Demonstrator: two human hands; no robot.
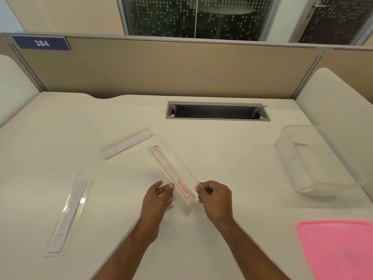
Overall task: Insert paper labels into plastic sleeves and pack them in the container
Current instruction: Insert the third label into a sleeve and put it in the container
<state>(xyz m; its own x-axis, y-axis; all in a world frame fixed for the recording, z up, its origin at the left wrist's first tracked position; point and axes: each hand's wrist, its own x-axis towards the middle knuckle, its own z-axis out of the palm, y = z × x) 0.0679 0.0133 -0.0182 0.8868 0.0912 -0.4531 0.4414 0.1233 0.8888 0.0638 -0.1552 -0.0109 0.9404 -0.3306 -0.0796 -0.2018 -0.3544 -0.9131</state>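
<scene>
A clear plastic sleeve (171, 168) with a red-bordered paper label inside is held just above the desk centre, running diagonally away from me. My right hand (215, 197) pinches its near right corner. My left hand (158, 196) touches its near left edge with thumb and fingertips. Two more sleeves with white labels lie flat: one (126, 143) further back on the left, one (68, 214) at the near left. The clear container (314, 160) stands at the right with a label marked "CAT" in it.
A pink lid (339, 247) lies at the near right corner. An open cable slot (217, 111) is sunk in the white desk (232, 158) behind the sleeve. A beige partition (161, 67) closes the far edge, with padded dividers on both sides.
</scene>
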